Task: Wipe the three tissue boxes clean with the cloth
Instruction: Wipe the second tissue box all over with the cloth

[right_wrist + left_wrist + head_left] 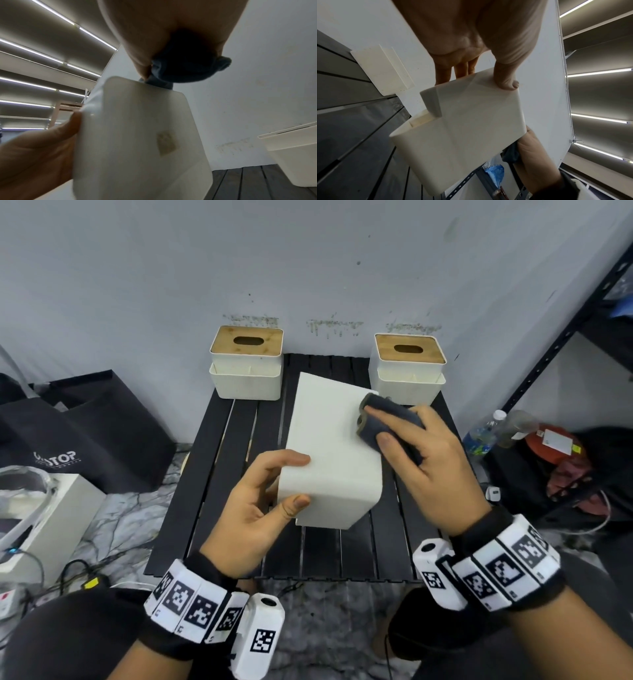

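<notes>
A white tissue box (330, 446) is held tilted above the black slatted table (212, 460), its plain bottom face turned up toward me. My left hand (270, 491) grips its near left corner, thumb on the near face and fingers over the upper face; the left wrist view shows the same box (462, 132) under the thumb (506, 79). My right hand (421, 450) holds a dark grey cloth (387, 422) bunched in its fingers and presses it on the box's far right edge (140, 135). Two more white boxes with wooden lids stand at the back left (246, 361) and back right (407, 364).
Black bags (85, 433) and a white case (44, 518) sit on the floor to the left. A black metal rack (561, 337), bottles (483, 433) and clutter stand on the right. A wall rises right behind the table. Cables lie on the floor at lower left.
</notes>
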